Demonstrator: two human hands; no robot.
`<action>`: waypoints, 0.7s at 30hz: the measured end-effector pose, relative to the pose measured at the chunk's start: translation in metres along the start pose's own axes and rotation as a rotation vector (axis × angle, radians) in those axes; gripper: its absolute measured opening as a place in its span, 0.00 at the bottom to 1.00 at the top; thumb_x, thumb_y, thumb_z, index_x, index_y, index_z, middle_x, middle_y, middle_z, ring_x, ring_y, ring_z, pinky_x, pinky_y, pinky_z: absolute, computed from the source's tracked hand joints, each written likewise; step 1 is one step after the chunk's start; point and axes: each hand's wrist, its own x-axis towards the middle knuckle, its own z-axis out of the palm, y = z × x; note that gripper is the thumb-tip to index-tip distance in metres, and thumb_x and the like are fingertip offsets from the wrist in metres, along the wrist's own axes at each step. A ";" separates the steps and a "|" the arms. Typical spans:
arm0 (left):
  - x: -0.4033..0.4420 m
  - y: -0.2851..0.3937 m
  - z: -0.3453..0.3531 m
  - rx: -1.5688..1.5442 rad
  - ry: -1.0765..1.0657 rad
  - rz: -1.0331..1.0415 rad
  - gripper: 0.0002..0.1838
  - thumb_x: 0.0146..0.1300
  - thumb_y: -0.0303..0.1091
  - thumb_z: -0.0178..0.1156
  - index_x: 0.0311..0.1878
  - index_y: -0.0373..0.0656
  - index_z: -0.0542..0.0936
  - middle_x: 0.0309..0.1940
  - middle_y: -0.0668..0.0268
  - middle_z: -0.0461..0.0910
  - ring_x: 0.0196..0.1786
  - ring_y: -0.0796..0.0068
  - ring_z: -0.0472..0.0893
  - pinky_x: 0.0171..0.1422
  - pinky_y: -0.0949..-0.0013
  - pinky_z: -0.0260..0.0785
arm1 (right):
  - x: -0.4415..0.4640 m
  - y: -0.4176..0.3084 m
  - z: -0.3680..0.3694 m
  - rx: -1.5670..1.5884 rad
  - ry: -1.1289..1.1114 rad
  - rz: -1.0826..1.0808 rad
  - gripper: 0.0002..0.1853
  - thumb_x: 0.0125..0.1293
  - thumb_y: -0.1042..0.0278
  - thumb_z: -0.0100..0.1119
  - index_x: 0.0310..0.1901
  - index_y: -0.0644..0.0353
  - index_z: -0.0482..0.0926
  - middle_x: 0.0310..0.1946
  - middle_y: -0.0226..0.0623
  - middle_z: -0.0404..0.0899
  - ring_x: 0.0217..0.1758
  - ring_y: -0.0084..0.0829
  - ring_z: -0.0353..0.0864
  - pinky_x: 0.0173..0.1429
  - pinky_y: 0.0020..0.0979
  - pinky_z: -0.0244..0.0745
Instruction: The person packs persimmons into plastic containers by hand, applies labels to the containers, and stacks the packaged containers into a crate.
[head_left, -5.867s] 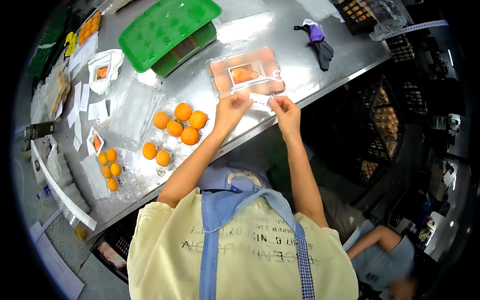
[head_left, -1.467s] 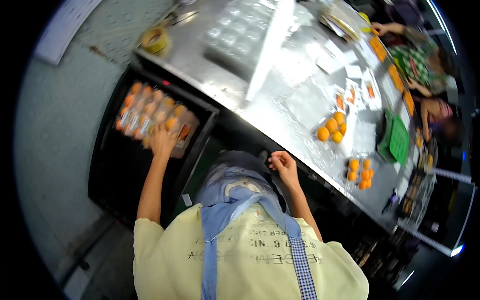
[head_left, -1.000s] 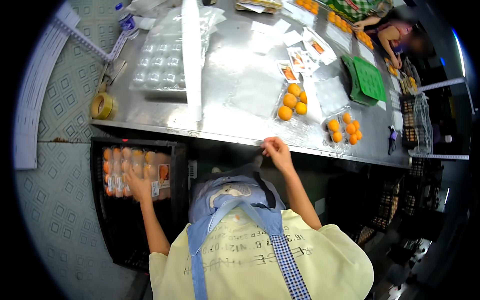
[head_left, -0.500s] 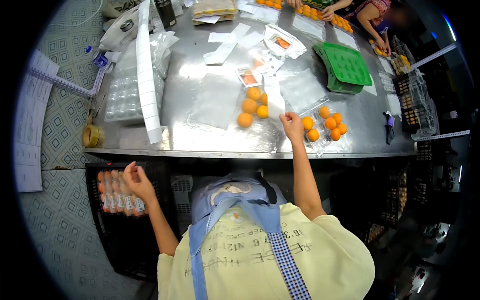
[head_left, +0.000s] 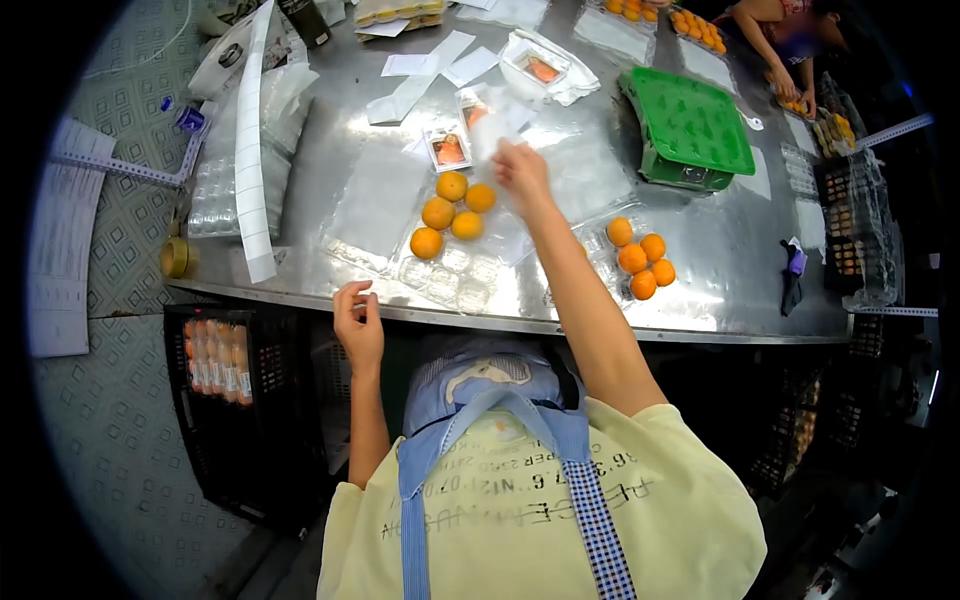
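Observation:
My right hand (head_left: 522, 175) reaches over the metal table, fingers pinched at a blurred white paper slip (head_left: 488, 136) beside small picture labels (head_left: 449, 149). Below lies a clear plastic tray (head_left: 468, 290) with several oranges (head_left: 437, 212) in its far part and bare cups nearer me. At the table's front edge hovers my left hand (head_left: 357, 322), fingers loosely curled and apart, with nothing in it. To the right, a second clear tray holds several oranges (head_left: 632, 258), partly behind my right forearm.
A green plastic box (head_left: 693, 130) stands at right, with purple-handled scissors (head_left: 793, 262) nearer the edge. Stacked clear trays (head_left: 222, 190) and a long label strip (head_left: 250, 160) lie left. A black crate (head_left: 260, 420) holds filled packs below. Another person's arms (head_left: 775, 60) work at far right.
My right hand has moved left and away from me with the white slip. My left hand has risen from over the crate to the table's front edge. The view has shifted slightly.

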 end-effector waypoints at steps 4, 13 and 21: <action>-0.001 0.005 0.017 0.048 -0.062 -0.032 0.11 0.60 0.20 0.57 0.46 0.39 0.78 0.47 0.65 0.74 0.38 0.78 0.77 0.38 0.76 0.72 | 0.052 0.043 0.029 0.082 -0.100 0.066 0.14 0.67 0.60 0.59 0.44 0.64 0.75 0.30 0.34 0.81 0.27 0.21 0.80 0.30 0.22 0.75; 0.059 -0.023 0.058 -0.050 -0.208 -0.156 0.12 0.62 0.22 0.58 0.49 0.38 0.76 0.47 0.67 0.77 0.35 0.83 0.76 0.35 0.80 0.68 | 0.005 0.009 0.032 -0.873 -0.502 -0.008 0.21 0.64 0.63 0.60 0.54 0.68 0.76 0.35 0.38 0.84 0.36 0.29 0.84 0.43 0.28 0.78; 0.084 0.017 0.139 -0.227 -0.473 -0.108 0.11 0.64 0.25 0.58 0.49 0.37 0.77 0.40 0.67 0.79 0.35 0.83 0.77 0.35 0.79 0.71 | -0.093 -0.027 -0.136 -0.627 0.062 -0.113 0.13 0.66 0.69 0.56 0.51 0.62 0.79 0.35 0.34 0.84 0.36 0.22 0.82 0.41 0.23 0.76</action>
